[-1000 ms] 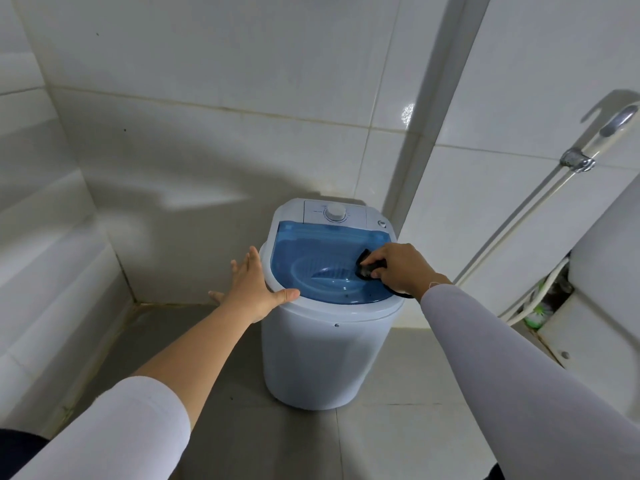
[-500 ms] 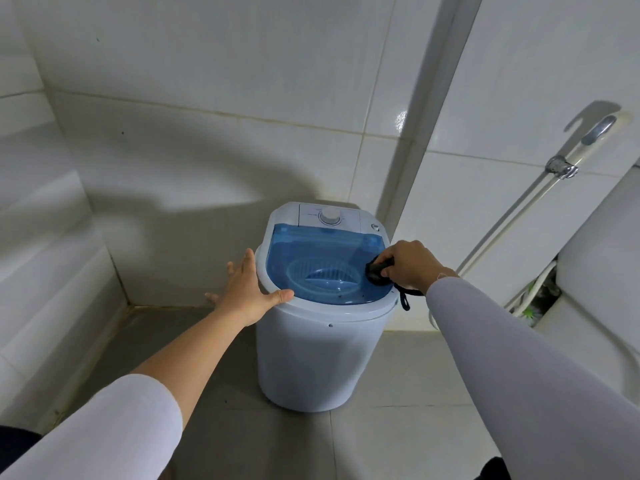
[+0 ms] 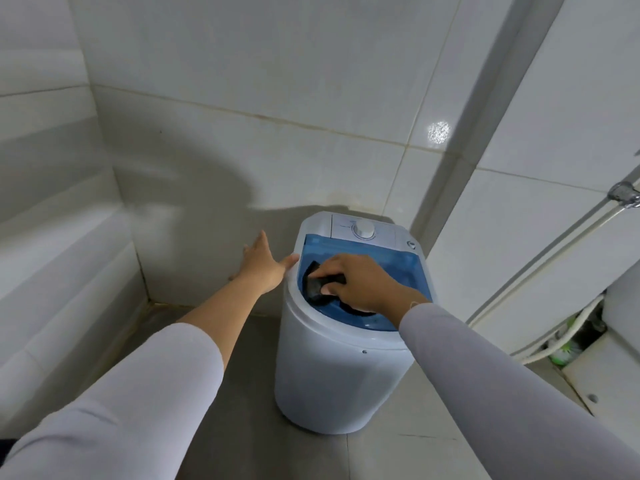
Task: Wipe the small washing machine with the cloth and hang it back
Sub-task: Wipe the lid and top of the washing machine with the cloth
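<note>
**Wiping the lid, left side**

I've got my right hand (image 3: 360, 284) with fingers clamped on the dark cloth (image 3: 317, 287), pressed on the blue lid (image 3: 398, 268) of the small washing machine (image 3: 339, 368). My left hand (image 3: 265, 268) is spread flat, bracing the rim. Next, I judge: sweep the lid, do the white body, then rehang the cloth. Lid shut, tub contents hidden.

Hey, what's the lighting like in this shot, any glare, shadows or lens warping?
Head view: a bright glare spot shines on the wall tile; a broad soft shadow falls on the wall behind the washing machine; wide-angle distortion bends the tile lines and stretches both sleeves; the right hand and dark cloth look sharp.
</note>
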Tool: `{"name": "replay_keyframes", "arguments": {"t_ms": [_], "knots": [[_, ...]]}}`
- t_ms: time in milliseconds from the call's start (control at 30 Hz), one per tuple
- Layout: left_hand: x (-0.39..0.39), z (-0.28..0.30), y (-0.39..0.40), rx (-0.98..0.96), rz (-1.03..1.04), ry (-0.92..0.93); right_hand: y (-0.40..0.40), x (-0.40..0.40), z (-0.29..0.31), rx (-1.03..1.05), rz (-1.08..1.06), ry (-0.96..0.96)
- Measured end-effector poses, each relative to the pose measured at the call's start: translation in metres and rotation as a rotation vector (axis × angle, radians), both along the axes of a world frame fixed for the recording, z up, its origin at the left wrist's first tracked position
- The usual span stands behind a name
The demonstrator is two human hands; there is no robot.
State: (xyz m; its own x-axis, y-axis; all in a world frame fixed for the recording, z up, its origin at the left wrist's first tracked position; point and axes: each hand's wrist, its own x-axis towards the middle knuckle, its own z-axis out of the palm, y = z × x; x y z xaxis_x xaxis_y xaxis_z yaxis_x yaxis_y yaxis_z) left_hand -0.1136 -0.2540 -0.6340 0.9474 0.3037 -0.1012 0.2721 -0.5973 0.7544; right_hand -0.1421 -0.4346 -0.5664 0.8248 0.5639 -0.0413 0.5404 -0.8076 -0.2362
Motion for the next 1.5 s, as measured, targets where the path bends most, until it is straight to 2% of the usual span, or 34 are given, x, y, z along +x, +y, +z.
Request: {"name": "replay_keyframes", "arguments": {"t_ms": [100,233,467,1067,1500], "knots": [[0.006,-0.004,-0.006,-0.072,0.005,0.032,0.010,-0.003,-0.017,-0.085,0.066,-0.009],[0.006,-0.012,-0.010,-0.128,0.034,0.060,0.012,-0.006,-0.026,-0.053,0.023,-0.041],[-0.002,-0.009,-0.014,-0.055,0.058,0.037,-0.002,-0.013,-0.027,-0.018,0.003,-0.053],[-0.062,-0.001,-0.048,-0.082,-0.026,0.052,-0.055,-0.037,-0.024,0.001,-0.092,-0.018],[-0.069,-0.005,-0.062,-0.043,-0.037,0.029,-0.102,-0.035,-0.028,0.061,-0.214,-0.025]]}}
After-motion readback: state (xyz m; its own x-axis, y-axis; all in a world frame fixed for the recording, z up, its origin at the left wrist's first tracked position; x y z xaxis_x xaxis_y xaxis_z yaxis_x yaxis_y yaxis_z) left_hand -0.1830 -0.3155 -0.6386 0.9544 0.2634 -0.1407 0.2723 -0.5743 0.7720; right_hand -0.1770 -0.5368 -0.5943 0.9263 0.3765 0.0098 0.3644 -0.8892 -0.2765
